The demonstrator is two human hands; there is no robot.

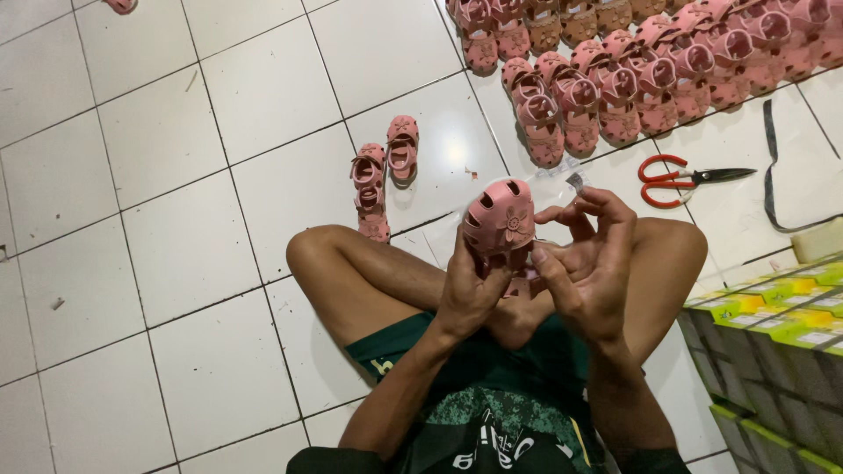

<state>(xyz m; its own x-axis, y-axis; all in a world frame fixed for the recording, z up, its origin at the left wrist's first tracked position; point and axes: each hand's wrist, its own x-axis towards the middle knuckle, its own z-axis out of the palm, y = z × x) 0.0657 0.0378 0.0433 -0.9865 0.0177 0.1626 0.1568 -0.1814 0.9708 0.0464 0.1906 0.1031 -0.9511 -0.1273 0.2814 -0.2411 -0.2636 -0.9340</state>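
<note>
I sit cross-legged on a white tiled floor. My left hand [470, 294] grips a small pink child's sandal [500, 219] with holes and a flower on the toe, held upright in front of me. My right hand [590, 263] is beside the sandal, with fingers curled near its strap side; whether it pinches something small I cannot tell. A second pink piece shows just below the sandal, between my hands.
Three pink sandals [384, 171] lie on the floor ahead of my left knee. Several rows of pink sandals [632, 61] fill the far right. Red-handled scissors [680, 178] and a black strap [773, 167] lie at the right. Stacked green-yellow boxes [781, 333] stand beside my right knee.
</note>
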